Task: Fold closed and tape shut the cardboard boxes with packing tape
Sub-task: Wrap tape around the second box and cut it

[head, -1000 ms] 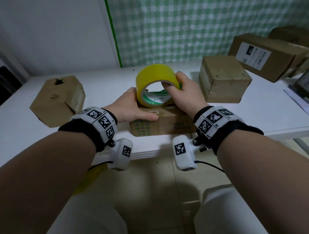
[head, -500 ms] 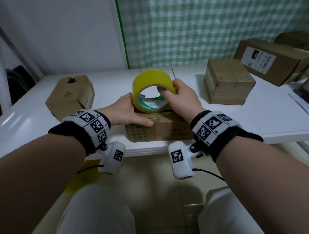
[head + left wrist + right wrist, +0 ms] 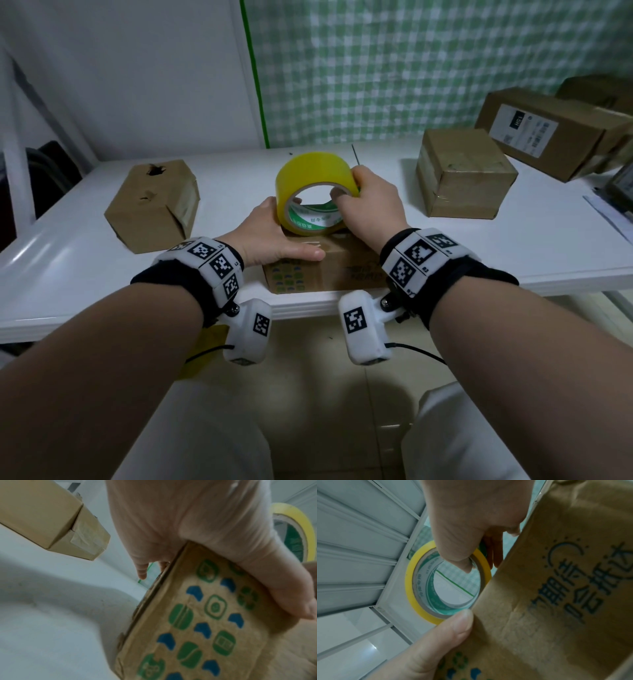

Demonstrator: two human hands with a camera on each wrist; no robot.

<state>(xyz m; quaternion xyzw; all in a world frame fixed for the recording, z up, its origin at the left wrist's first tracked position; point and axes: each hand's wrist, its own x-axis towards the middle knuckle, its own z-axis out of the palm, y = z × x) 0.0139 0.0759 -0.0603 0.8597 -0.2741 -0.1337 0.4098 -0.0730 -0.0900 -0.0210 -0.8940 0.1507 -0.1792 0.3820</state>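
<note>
Yellow tape roll (image 3: 313,192) upright atop printed box (image 3: 329,270).

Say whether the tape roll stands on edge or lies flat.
On edge: the tape roll stands on the printed box, its open core facing the camera, right hand gripping it.

Box (image 3: 329,270): matt brown cardboard, printed, slightly creased. Tape (image 3: 313,171): glossy yellow plastic, paper core. Table (image 3: 85,260): smooth white, faint sheen.

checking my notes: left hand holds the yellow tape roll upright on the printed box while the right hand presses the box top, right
Hands are swapped. The head view shows the right hand gripping the yellow tape roll upright on the printed box, while the left hand presses the box top.
</note>
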